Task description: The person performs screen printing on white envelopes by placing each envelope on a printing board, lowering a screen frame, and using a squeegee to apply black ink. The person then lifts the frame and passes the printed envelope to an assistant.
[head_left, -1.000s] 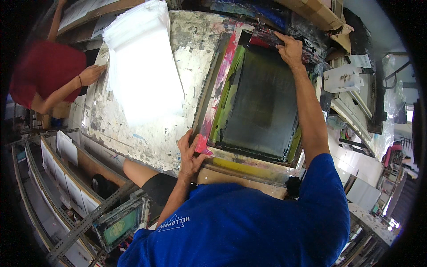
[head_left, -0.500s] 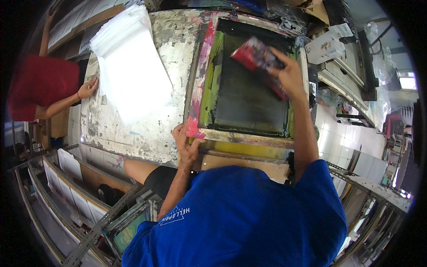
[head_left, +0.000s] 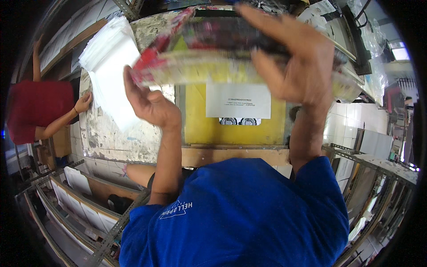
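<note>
Both hands lift a screen frame (head_left: 231,58) off the yellow bed (head_left: 200,120); its near edge is tilted up toward the camera and blurred. The left hand (head_left: 149,104) grips the frame's lower left corner, thumb and fingers curled around the ink-stained rail, so the frame sits above and to the right of that palm. The right hand (head_left: 296,66) clasps the near rail further right, 4 fingers spread over its top face and the thumb pressed beneath. Under the raised frame a white sheet (head_left: 238,100) lies flat on the bed (2 small dark prints show just below it). A stack of white sheets (head_left: 111,71) rests on the table (head_left: 111,138) to the left, where a person's hand (head_left: 83,102) touches its edge.
</note>
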`<state>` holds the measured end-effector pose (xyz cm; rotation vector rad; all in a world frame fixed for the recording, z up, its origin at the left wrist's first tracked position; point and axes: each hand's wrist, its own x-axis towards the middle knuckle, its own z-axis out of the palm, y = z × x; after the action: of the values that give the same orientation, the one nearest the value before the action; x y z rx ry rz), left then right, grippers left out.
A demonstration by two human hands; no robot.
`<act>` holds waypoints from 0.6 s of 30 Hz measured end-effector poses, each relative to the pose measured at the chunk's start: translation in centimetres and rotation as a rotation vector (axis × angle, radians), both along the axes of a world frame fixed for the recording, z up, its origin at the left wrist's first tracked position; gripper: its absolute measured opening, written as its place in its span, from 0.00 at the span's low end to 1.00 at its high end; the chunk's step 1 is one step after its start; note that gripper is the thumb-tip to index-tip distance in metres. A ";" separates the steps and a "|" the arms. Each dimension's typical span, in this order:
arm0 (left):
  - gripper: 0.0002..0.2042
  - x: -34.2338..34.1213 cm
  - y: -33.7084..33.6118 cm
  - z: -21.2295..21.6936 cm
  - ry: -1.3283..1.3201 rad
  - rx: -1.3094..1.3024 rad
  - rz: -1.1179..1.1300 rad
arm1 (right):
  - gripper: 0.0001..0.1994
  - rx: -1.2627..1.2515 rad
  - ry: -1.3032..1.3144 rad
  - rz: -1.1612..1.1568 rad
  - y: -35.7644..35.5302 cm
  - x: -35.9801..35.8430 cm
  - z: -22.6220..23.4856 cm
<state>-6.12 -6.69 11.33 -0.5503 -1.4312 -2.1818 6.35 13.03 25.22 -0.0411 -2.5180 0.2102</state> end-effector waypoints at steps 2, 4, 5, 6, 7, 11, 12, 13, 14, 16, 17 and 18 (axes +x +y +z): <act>0.28 -3.1 2.5 -1.0 0.000 0.048 -0.127 | 0.25 -0.180 0.068 0.051 2.5 -1.8 1.7; 0.24 -6.9 3.9 -4.5 -0.069 -0.236 -0.117 | 0.23 -0.006 0.085 -0.007 1.4 -3.6 4.1; 0.22 -9.1 5.4 -6.4 -0.050 -0.393 -0.110 | 0.23 0.085 0.096 -0.043 0.8 -4.3 5.5; 0.22 -9.9 7.7 -7.6 -0.157 -0.518 -0.193 | 0.22 0.212 0.281 -0.098 1.3 -5.6 4.8; 0.22 -10.9 9.2 -9.0 -0.267 -0.651 -0.251 | 0.21 0.258 0.338 -0.039 2.9 -6.6 4.5; 0.24 -16.5 13.3 -20.6 0.055 -1.121 0.046 | 0.20 0.087 0.201 0.068 4.5 -8.0 6.2; 0.25 -15.9 14.5 -21.1 0.097 -1.302 0.129 | 0.20 0.032 0.142 0.052 4.7 -8.1 6.3; 0.24 -15.5 15.1 -21.5 0.089 -1.376 0.108 | 0.20 -0.004 0.105 0.041 4.9 -8.3 6.2; 0.23 -14.3 16.0 -20.8 0.090 -1.451 0.073 | 0.20 -0.028 0.075 0.017 5.4 -8.0 6.0; 0.21 -14.0 16.5 -20.2 0.034 -1.493 -0.005 | 0.20 -0.081 0.040 0.006 5.6 -7.6 6.4; 0.19 -14.7 16.3 -20.5 -0.024 -1.460 -0.059 | 0.21 -0.092 0.036 0.012 5.4 -7.7 6.7; 0.18 -15.3 16.2 -20.9 -0.083 -1.424 -0.112 | 0.21 -0.106 0.029 0.015 5.3 -7.8 6.9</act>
<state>-21.46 9.50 -9.56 -0.9558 -2.8900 -0.8856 -1.44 18.35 32.15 -0.0614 -2.4771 0.3475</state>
